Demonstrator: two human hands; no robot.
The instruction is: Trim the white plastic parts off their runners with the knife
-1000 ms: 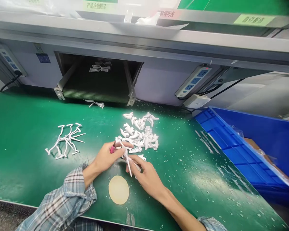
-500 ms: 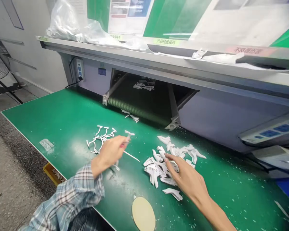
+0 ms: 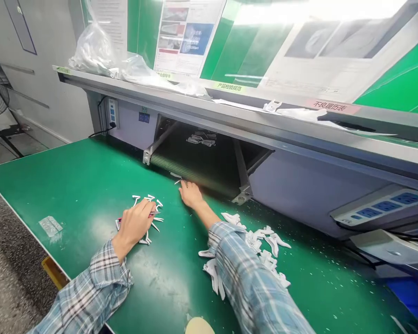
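1. Since the earlier view, the right hand (image 3: 191,195) is stretching forward, away from the loose white moulded pieces (image 3: 261,246) and toward the conveyor belt (image 3: 181,164). The arm is extending fully, apparently because the belt's end sits far back on the bench.
2. Its fingers are lying pressed together, close to a small white plastic piece (image 3: 177,176) at the belt's lip. Whether they are pinching it, I cannot tell.
3. The left hand (image 3: 134,227) is curling its fingers around a pink-handled tool (image 3: 119,220), keeping it gripped across the palm. The tool's tip is hidden, so its exact type is unclear.
4. That hand is resting over the white plastic runners (image 3: 148,208), which are lying apart from the loose pieces, seemingly sorted into their own heap.
5. Both heaps are sitting on the green bench mat (image 3: 55,185), within reach of either plaid sleeve (image 3: 251,278).
6. A beige disc (image 3: 198,326) is lying at the mat's near edge, partly cut off by the view.
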